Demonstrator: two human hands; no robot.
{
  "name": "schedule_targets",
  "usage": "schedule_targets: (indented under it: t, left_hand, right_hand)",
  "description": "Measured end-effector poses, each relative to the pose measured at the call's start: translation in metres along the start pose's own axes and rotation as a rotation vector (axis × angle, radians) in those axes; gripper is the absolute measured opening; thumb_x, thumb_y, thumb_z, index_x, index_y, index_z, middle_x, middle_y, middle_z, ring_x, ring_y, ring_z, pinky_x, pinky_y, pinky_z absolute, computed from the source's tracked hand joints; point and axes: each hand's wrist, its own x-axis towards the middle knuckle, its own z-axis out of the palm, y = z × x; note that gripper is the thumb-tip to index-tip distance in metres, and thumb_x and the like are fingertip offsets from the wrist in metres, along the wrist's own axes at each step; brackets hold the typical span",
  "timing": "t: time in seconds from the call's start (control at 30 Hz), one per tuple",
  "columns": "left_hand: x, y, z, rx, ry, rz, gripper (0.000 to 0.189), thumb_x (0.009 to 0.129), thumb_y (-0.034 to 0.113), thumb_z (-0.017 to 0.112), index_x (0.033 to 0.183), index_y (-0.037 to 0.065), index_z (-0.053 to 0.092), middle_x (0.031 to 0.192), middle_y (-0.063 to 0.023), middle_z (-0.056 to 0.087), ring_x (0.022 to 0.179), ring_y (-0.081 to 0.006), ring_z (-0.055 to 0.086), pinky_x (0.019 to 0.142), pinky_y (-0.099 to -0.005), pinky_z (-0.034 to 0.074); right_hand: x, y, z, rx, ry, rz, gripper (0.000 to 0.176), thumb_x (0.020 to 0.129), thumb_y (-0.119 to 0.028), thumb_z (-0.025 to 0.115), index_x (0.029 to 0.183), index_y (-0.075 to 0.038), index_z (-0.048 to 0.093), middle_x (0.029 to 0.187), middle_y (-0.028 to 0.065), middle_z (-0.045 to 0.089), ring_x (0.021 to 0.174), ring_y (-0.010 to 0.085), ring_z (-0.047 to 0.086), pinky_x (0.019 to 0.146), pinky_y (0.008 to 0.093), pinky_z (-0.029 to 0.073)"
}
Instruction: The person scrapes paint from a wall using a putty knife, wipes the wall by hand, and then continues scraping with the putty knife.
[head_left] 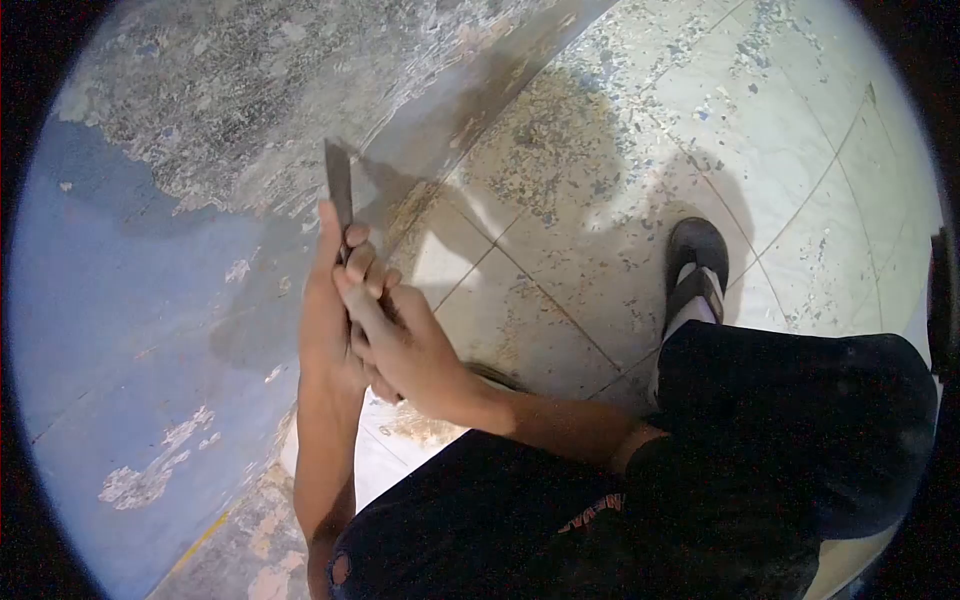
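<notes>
Both of my hands are closed together around a flat metal scraper (340, 180), whose blade points up in the view, in front of the wall. My left hand (328, 310) wraps the handle from the left, with one finger stretched along the blade's base. From the right, my right hand (395, 335) grips over it, its fingers partly overlapping the left ones. The wall (120, 270) has blue paint at the left and a rough grey area (230, 110) where paint is gone. Most of the handle is hidden by my fingers.
Paint flakes (560, 150) lie scattered over the tiled floor (560, 290). A foot in a dark sandal (697, 255) rests on the tiles at the right. My legs in dark trousers (780, 420) fill the lower right. Smaller bare patches (150, 475) mark the lower wall.
</notes>
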Motion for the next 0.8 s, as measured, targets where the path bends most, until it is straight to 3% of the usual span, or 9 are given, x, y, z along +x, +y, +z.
schedule_targets:
  t: [0.07,0.17,0.27,0.37,0.5,0.57,0.63,0.77,0.8]
  left_hand:
    - [-0.008,-0.001,-0.010,-0.003,0.015,-0.003,0.038,0.085,0.047,0.055,0.079,0.011,0.046,0.050,0.0071,0.034,0.042,-0.0049,0.034,0.049,-0.0197,0.034]
    - [-0.007,-0.002,-0.013,-0.030,0.019,-0.010,0.036,0.087,0.045,0.052,0.079,0.010,0.046,0.049,0.0069,0.034,0.042,-0.0049,0.034,0.049,-0.0189,0.034]
    - [-0.004,-0.001,-0.016,-0.056,0.015,-0.019,0.035,0.090,0.043,0.049,0.079,0.009,0.046,0.047,0.0068,0.037,0.042,-0.0049,0.037,0.045,-0.0191,0.033]
    - [0.002,-0.003,-0.024,-0.016,-0.042,-0.007,0.040,0.085,0.048,0.054,0.079,0.010,0.046,0.048,0.0066,0.033,0.042,-0.0059,0.033,0.050,-0.0199,0.032]
    - [0.019,-0.005,-0.020,-0.014,-0.100,-0.044,0.039,0.084,0.047,0.057,0.077,0.010,0.045,0.048,0.0063,0.035,0.043,-0.0070,0.034,0.050,-0.0202,0.033]
    - [0.028,-0.006,-0.014,0.007,-0.132,-0.062,0.039,0.083,0.047,0.058,0.076,0.011,0.045,0.048,0.0062,0.036,0.043,-0.0074,0.035,0.050,-0.0202,0.034]
    - [0.031,-0.003,-0.007,0.042,-0.118,-0.083,0.040,0.081,0.048,0.060,0.074,0.012,0.045,0.048,0.0055,0.038,0.043,-0.0080,0.037,0.050,-0.0201,0.036]
    - [0.046,-0.009,-0.010,0.140,-0.122,-0.041,0.048,0.077,0.056,0.061,0.077,0.009,0.049,0.052,0.0027,0.042,0.046,-0.0093,0.041,0.052,-0.0205,0.038]
    - [0.057,-0.014,-0.009,0.136,-0.117,-0.020,0.041,0.079,0.050,0.061,0.079,0.010,0.051,0.058,0.0031,0.045,0.049,-0.0083,0.043,0.048,-0.0216,0.038]
  right_hand:
    - [-0.001,0.016,-0.001,-0.051,-0.080,-0.055,0.041,0.095,-0.031,0.041,0.062,-0.007,0.039,0.043,-0.0043,0.028,0.029,0.0061,0.028,0.027,0.0228,0.022]
    - [0.002,0.025,0.000,-0.036,-0.027,-0.088,0.041,0.095,-0.031,0.041,0.061,-0.008,0.038,0.043,-0.0041,0.029,0.029,0.0059,0.030,0.027,0.0223,0.022]
    - [0.002,0.021,-0.002,-0.071,-0.044,-0.020,0.041,0.095,-0.030,0.042,0.061,-0.008,0.039,0.044,-0.0039,0.030,0.029,0.0058,0.031,0.027,0.0222,0.022]
    - [0.010,0.034,0.000,-0.116,-0.004,-0.146,0.043,0.095,-0.032,0.043,0.059,-0.007,0.039,0.044,-0.0037,0.031,0.029,0.0061,0.031,0.027,0.0220,0.023]
    - [0.022,0.030,-0.005,-0.114,0.085,-0.156,0.047,0.094,-0.035,0.043,0.057,-0.007,0.038,0.043,-0.0030,0.031,0.028,0.0068,0.031,0.027,0.0221,0.023]
    - [0.022,0.016,-0.014,-0.101,0.042,-0.056,0.050,0.094,-0.038,0.042,0.055,-0.008,0.036,0.043,-0.0020,0.032,0.028,0.0077,0.032,0.027,0.0225,0.024]
    - [0.025,0.010,-0.015,-0.078,0.018,-0.100,0.050,0.093,-0.040,0.043,0.055,-0.008,0.036,0.044,-0.0016,0.032,0.028,0.0082,0.032,0.027,0.0231,0.024]
    - [0.036,0.013,-0.022,-0.130,0.185,-0.052,0.047,0.091,-0.044,0.045,0.058,-0.010,0.039,0.045,-0.0022,0.033,0.031,0.0080,0.034,0.028,0.0239,0.022]
    - [0.044,0.019,-0.028,-0.254,0.225,-0.147,0.045,0.091,-0.043,0.045,0.062,-0.010,0.040,0.047,-0.0024,0.036,0.032,0.0072,0.034,0.028,0.0232,0.023]
